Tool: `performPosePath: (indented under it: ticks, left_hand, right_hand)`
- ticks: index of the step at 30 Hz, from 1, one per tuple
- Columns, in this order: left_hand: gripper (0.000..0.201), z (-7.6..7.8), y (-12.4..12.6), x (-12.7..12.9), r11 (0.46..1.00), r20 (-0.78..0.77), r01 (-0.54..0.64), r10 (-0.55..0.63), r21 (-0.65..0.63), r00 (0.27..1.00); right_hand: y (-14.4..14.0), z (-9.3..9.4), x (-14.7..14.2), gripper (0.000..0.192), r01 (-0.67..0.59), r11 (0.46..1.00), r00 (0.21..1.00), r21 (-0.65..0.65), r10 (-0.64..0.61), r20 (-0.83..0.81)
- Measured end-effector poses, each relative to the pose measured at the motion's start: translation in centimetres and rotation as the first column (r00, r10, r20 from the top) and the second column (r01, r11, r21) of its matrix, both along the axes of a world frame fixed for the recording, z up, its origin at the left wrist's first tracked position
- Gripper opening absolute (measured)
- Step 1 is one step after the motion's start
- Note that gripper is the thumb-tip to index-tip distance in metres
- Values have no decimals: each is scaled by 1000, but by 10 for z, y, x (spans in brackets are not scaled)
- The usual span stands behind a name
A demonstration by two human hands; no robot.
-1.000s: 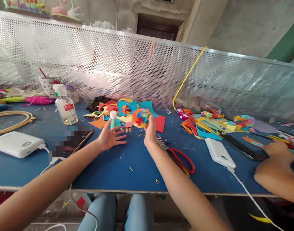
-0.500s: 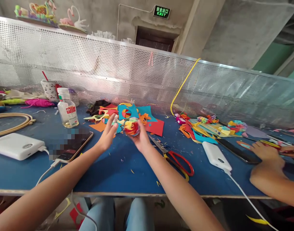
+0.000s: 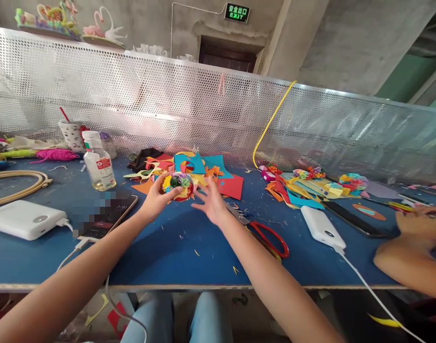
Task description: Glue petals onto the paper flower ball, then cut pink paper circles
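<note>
1. One multicoloured ball (image 3: 182, 181) was in the left hand (image 3: 155, 200), thumb and fingers clamped on it, above the middle of the bench (image 3: 203, 257), between front and back edges.
2. One right hand (image 3: 212, 202) hung just beside the ball, fingers spread apart; I could not tell whether a fingertip touched it.
3. One pair of scissors (image 3: 255, 225) lay beside the right forearm, red handles toward the front edge.
4. Two paper heaps: a paper heap (image 3: 199, 164) near the back edge's middle, a second heap (image 3: 296, 190) farther right.
5. Two phones: a left phone (image 3: 112, 216) and a right phone (image 3: 353, 219).
6. Two white power banks: a left power bank (image 3: 21, 219) and a right power bank (image 3: 323, 229).
7. One bottle (image 3: 99, 169) and one cup (image 3: 71, 136) stood left, toward the back edge.
8. At least one co-worker's hand (image 3: 420, 224) rested at the right.
</note>
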State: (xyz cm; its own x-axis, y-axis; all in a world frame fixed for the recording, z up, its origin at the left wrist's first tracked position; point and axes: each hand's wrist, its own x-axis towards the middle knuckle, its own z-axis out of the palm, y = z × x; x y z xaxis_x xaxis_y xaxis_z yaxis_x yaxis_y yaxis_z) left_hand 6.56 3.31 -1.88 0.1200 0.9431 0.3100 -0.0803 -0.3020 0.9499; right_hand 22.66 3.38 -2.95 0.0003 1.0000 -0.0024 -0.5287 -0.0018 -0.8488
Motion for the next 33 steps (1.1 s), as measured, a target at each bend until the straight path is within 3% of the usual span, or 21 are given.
performPosePath:
  ticks: [2, 4, 6, 8, 10, 16, 20, 23, 25, 28, 30, 33]
  left_hand:
    - [69, -1, -1, 2, 999, -15, -18, 19, 40, 1000]
    - [65, -1, 1, 2, 996, -7, -65, 66, 54, 998]
    - [54, 0, 4, -1, 985, 39, -166, 164, 54, 986]
    - [49, 2, 9, -6, 966, 89, -257, 254, 21, 963]
    - [48, 3, 12, -9, 961, 110, -270, 274, -56, 955]
    - [32, -1, 11, -7, 952, 43, -3, 17, -305, 999]
    - [32, -4, 9, -2, 969, 33, -56, 66, -241, 997]
    - [33, -4, 6, 4, 985, 25, -73, 78, -156, 997]
    - [33, -3, 6, 6, 987, 24, -91, 95, -133, 995]
    - [34, 0, 11, 2, 973, 48, -203, 209, -113, 977]
    - [37, 3, 17, -5, 952, 78, -284, 293, -113, 953]
    - [38, 7, 25, -12, 929, 99, -339, 355, -149, 930]
  right_hand:
    - [-2, 1, -3, 29, -130, 991, 991, 3, 130, -12]
    - [3, 4, 1, 25, -115, 993, 992, 31, 116, -42]
    - [13, 7, 14, 29, 62, 996, 994, 60, -56, -98]
    - [22, 10, 29, 31, 262, 963, 957, 61, -251, -146]
    - [28, 9, 36, 32, 329, 942, 937, 67, -317, -145]
    - [23, -10, 15, 34, 127, 990, 991, 57, -129, 21]
    - [13, -13, 7, 35, -60, 998, 996, -24, 61, 58]
    - [3, -9, -3, 32, -303, 952, 952, -38, 304, 45]
    - [0, -7, -7, 30, -364, 931, 931, -25, 365, 26]
    - [11, -7, -2, 31, -248, 969, 969, -2, 248, -15]
    - [25, -7, 11, 33, -41, 999, 998, 16, 41, -46]
    - [41, -4, 31, 34, 278, 959, 960, 55, -275, -56]
